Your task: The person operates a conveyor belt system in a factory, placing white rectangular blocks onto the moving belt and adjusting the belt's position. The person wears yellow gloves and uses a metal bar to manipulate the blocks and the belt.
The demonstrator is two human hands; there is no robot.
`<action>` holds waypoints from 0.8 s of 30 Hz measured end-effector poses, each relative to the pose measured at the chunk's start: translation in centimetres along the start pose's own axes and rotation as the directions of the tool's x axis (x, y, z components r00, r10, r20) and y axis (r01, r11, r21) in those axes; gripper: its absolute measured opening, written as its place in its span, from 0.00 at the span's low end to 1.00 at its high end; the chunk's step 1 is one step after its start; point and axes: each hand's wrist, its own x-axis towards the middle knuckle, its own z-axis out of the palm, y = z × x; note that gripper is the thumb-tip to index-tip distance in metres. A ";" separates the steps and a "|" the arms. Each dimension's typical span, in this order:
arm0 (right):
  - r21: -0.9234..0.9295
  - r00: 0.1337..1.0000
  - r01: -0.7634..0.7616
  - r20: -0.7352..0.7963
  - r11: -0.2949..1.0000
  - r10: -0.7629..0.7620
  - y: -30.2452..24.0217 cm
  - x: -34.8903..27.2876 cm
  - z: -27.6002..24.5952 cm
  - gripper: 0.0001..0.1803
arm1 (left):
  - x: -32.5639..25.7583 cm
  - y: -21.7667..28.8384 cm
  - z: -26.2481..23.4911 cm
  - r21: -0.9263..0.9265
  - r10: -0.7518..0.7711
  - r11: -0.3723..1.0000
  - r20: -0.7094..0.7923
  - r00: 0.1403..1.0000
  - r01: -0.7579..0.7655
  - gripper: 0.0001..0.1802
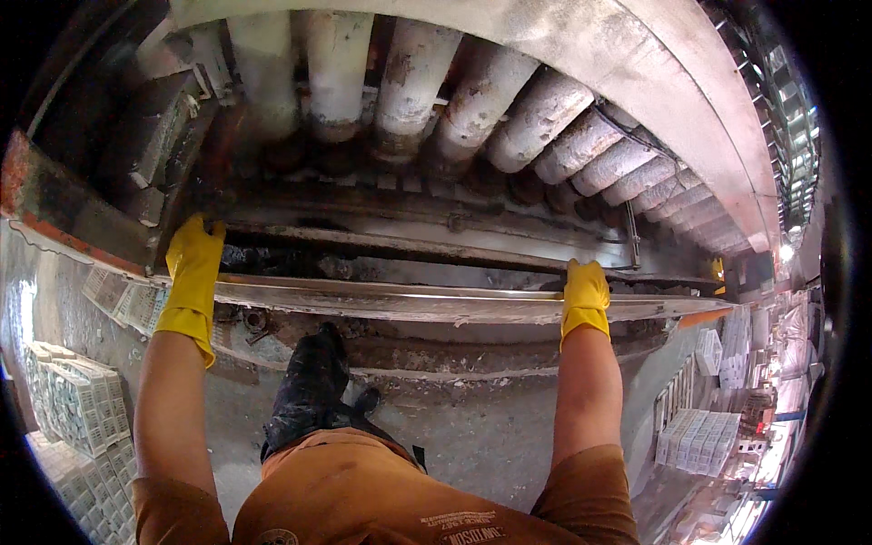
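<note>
A long, pale-topped metal rail (391,295) runs across the front of a dark machine bed. My left hand (193,259), in a yellow rubber glove, is at the rail's left end, its fingers curled at the dark inner frame; what they grip is hidden. My right hand (586,295), gloved alike, closes over the rail farther right, fingers bent down on its inner side. Behind the rail lies a narrow dark opening, with a long dark bar (391,243) along its far side. Both arms are stretched forward and wide apart.
A row of thick, crusted pale cylinders (418,77) stands behind the bed under a curved beam (545,32). Another yellow glove (718,272) shows at the bed's far right end. White crates (86,400) are stacked at the left, more crates (699,440) at the right.
</note>
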 end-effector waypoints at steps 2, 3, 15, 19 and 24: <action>0.024 1.000 -0.005 -0.001 1.000 0.005 1.0 -0.4 0.4 0.31 | -0.7 -0.6 0.2 0.022 0.005 1.000 -0.024 1.000 -0.004 0.28; 0.036 1.000 0.002 -0.011 0.999 -0.001 1.5 -0.6 0.6 0.31 | -1.0 -0.8 0.2 0.010 0.001 1.000 -0.012 1.000 -0.001 0.28; 0.034 0.999 -0.027 0.035 0.999 0.026 4.7 -2.6 1.7 0.31 | -3.7 -3.2 0.7 -0.057 0.031 0.998 -0.048 0.998 -0.034 0.24; 0.056 0.996 -0.066 0.061 0.996 0.063 4.8 -3.1 1.5 0.32 | -4.1 -3.4 0.5 -0.059 0.003 0.998 0.028 1.000 -0.002 0.26; -0.004 0.996 -0.073 0.044 0.997 0.073 5.4 -2.9 2.3 0.32 | -4.5 -3.7 0.6 -0.052 -0.004 0.999 0.029 1.000 0.005 0.27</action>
